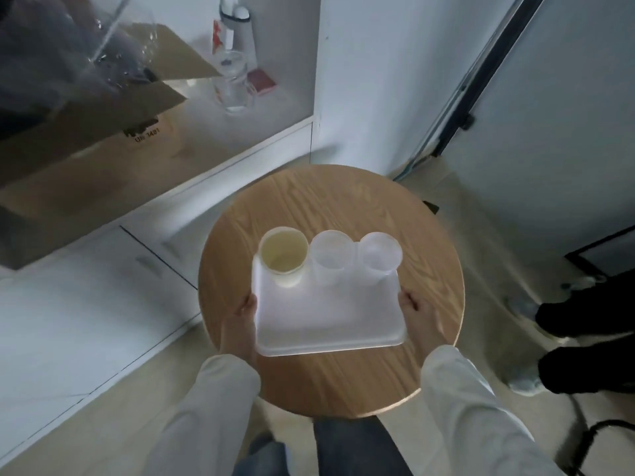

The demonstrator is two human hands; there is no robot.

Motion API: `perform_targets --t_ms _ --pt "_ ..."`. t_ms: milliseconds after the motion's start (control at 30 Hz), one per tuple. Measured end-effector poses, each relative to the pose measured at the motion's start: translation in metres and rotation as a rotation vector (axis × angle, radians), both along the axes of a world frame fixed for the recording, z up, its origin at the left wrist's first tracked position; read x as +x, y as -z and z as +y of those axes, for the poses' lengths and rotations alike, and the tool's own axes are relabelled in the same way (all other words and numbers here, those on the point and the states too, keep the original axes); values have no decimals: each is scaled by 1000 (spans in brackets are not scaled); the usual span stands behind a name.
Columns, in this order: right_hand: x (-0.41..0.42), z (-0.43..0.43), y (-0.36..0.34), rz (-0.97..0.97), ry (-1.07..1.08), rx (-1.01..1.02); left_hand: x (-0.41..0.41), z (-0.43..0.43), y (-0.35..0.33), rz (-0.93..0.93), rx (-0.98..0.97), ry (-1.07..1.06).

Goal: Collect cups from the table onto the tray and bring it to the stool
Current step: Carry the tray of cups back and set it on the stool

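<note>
A white rectangular tray point(326, 324) is over the round wooden stool point(343, 207); whether it rests on the seat or hovers just above it I cannot tell. Three cups stand in a row along the tray's far edge: a yellowish cup point(283, 255) at the left, a clear cup point(331, 257) in the middle and another clear cup point(379, 257) at the right. My left hand point(240, 321) grips the tray's left edge. My right hand point(421, 317) grips its right edge. The near half of the tray is bare.
A white cabinet point(86, 321) with drawers runs along the left, with a cardboard box point(86, 132) and a glass jar point(233, 84) on it. A dark-framed door point(549, 115) stands at the right. Another person's black shoes point(587, 338) are on the floor at the right.
</note>
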State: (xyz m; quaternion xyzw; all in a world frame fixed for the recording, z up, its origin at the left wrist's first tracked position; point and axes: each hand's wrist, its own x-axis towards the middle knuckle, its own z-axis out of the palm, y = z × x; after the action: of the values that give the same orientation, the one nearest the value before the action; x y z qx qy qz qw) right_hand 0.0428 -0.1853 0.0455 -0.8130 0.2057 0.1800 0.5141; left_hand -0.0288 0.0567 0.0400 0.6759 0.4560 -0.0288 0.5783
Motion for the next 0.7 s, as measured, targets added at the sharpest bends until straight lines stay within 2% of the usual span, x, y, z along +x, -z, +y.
perform_targets --t_ms 300,567,700 --pt "88 -15 28 111 -52 114 47 -33 28 125 -209 -160" --pt "126 -11 60 178 -73 81 76 -38 58 223 -219 -312" --pt "140 -6 66 178 -62 68 88 -39 61 210 -185 -350"
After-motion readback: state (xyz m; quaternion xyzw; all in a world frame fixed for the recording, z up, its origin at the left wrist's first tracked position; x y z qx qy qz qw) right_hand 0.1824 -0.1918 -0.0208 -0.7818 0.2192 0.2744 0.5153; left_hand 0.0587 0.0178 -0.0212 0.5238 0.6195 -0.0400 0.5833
